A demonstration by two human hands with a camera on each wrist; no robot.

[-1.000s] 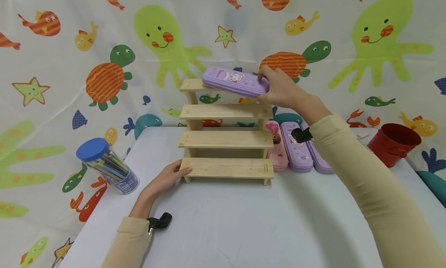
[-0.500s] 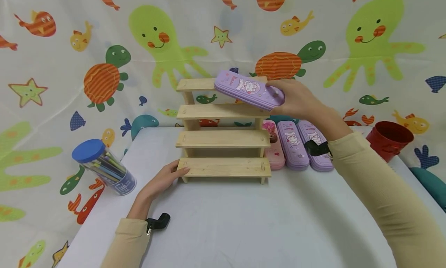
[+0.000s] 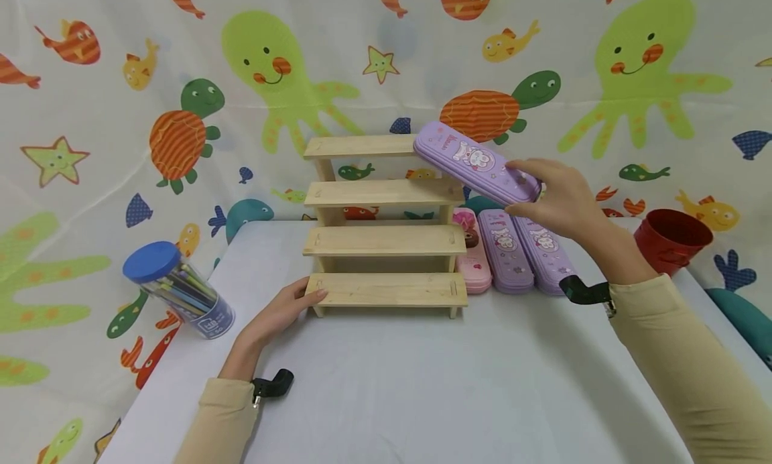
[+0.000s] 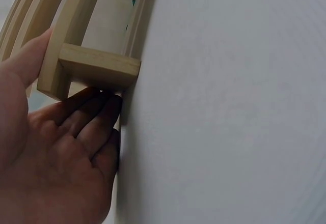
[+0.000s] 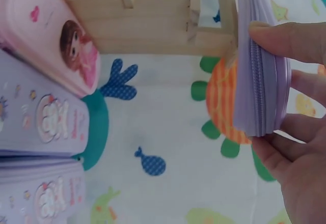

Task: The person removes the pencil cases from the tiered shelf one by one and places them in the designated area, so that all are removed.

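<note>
My right hand [image 3: 561, 196] grips one end of a purple zippered pencil case [image 3: 473, 159] with a cartoon print, thumb on one side and fingers on the other. The case is tilted in the air, its far end close to the right end of the top step. My left hand [image 3: 280, 313] holds the left end of the lowest step of a wooden tiered shelf [image 3: 386, 290]. In the left wrist view the thumb lies over the plank [image 4: 56, 56] and the fingers [image 4: 99, 127] reach beneath it, their tips partly hidden.
Right of the shelf lie a pink pencil case [image 3: 475, 263] and two purple pencil cases, the nearer one [image 3: 506, 253] beside the farther one [image 3: 545, 253]. A red bucket [image 3: 669, 243] stands at the far right. A blue-lidded tub of pens [image 3: 181, 290] is on the left.
My right hand has carried the purple pencil case rightward and down, away from over the top step, tilting it more. The left hand stays on the shelf.
</note>
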